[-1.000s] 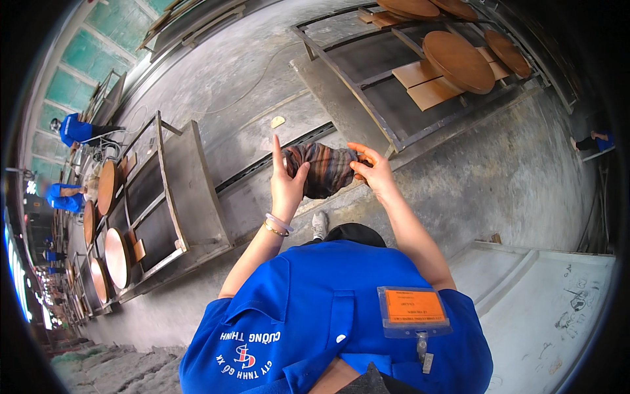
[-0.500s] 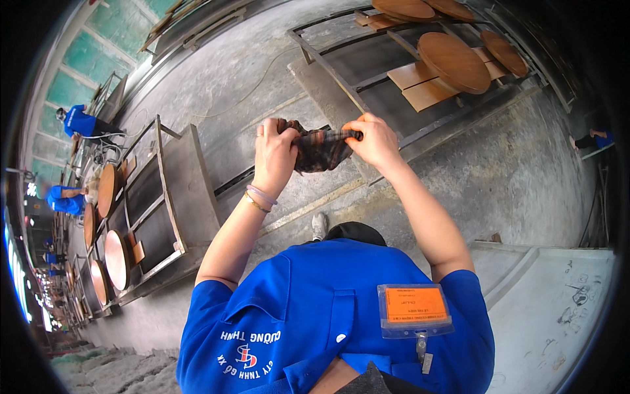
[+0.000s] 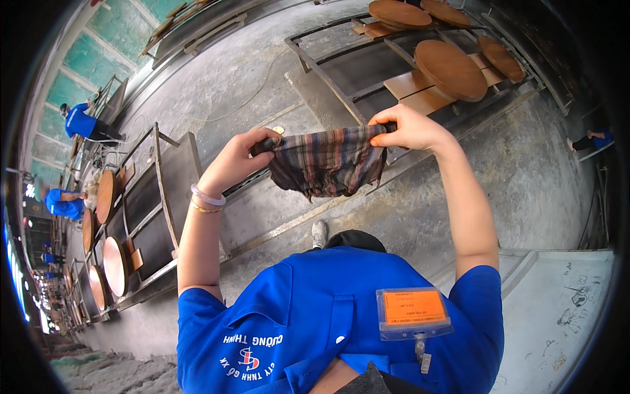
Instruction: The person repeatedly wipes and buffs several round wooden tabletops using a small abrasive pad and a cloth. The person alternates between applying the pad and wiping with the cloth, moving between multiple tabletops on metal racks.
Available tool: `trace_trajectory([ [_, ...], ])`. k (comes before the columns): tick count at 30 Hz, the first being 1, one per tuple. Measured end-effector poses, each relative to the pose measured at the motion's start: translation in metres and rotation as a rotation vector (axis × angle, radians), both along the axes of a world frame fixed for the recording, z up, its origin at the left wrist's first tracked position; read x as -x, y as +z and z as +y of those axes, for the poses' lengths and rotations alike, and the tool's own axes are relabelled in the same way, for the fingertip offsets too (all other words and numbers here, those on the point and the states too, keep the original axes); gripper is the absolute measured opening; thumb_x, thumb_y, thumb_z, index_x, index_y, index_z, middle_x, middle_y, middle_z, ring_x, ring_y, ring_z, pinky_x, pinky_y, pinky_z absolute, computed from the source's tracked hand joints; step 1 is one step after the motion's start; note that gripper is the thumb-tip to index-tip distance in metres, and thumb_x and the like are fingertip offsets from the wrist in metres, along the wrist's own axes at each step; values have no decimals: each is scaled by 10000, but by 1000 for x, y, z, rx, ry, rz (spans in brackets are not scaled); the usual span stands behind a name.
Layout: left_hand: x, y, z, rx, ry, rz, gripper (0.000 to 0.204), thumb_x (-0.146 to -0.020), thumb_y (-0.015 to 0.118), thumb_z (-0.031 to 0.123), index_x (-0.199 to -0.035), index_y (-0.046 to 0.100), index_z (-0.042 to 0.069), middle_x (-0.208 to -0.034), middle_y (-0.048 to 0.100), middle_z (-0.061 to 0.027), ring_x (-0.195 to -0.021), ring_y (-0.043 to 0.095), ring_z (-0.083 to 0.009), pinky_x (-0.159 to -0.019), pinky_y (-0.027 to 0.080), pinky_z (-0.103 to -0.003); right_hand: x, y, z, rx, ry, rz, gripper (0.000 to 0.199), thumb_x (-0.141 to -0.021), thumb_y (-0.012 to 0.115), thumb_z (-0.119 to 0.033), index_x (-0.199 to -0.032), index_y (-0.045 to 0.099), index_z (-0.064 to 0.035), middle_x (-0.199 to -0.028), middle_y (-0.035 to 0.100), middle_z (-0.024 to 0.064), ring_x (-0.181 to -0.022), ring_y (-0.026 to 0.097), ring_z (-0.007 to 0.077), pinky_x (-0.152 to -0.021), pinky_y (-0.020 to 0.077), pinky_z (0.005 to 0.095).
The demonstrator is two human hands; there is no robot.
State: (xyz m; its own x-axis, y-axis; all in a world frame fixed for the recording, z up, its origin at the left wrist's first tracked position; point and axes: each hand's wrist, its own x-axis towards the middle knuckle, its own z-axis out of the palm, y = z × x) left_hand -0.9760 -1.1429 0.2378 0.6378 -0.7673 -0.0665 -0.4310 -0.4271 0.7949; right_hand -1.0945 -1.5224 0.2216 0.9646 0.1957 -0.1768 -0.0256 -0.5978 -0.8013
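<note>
A dark plaid cloth (image 3: 331, 161) with red, grey and black checks hangs between my hands, stretched wide. Its upper edge runs nearly straight, while the lower edge is puckered and ragged-looking. At its left corner my left hand (image 3: 237, 159) is closed, thumb and fingers pinching the fabric. My right hand (image 3: 415, 130) grips the opposite corner between thumb and fingers. I cannot tell whether the cloth is a single layer or a tube.
Round wooden tops (image 3: 450, 71) and flat boards (image 3: 417, 92) lie on a metal rack (image 3: 328, 72) ahead right. A second rack (image 3: 167, 190) at left holds more round tops (image 3: 115, 266). Two people in blue shirts (image 3: 80, 123) stand far left. A pale panel (image 3: 558, 315) is at lower right.
My hands have moved apart, the left one leftward and the right one rightward. The cloth, bunched before, is now spread out between them.
</note>
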Motion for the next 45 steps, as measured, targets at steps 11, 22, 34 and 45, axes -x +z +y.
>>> trace_trajectory([
  [11,-3,27,-68,602,-585,332,340,-945,808,351,-1081,679,67,-1081,659,-90,-1021,641,-258,-960,519,-434,11,102,46,-116,621,-486,260,-787,787,-99,-1029,768,-6,-1009,761,145,-967,726,307,-867,561,406],
  [22,-18,0,-131,426,-247,431,374,-966,835,242,-1214,636,45,-1133,660,17,-1037,622,-100,-943,521,-290,9,106,49,187,128,-585,341,-790,780,-73,-1130,780,-46,-1089,712,95,-1008,692,291,-885,558,381],
  [34,35,-64,-142,523,-117,617,583,-925,841,44,-1446,580,7,-1346,694,-63,-1190,661,-138,-1028,552,-340,-21,84,-4,-174,-116,-467,301,-829,856,-152,-1083,777,-12,-989,736,68,-914,669,153,-825,534,314],
  [45,47,-114,-156,587,256,1102,352,-1109,579,297,-1268,635,-13,-1031,777,-130,-905,776,-230,-758,657,-416,-13,35,-18,142,55,-723,266,-784,808,-101,-1041,753,-63,-1079,735,63,-1044,699,265,-854,584,362],
])
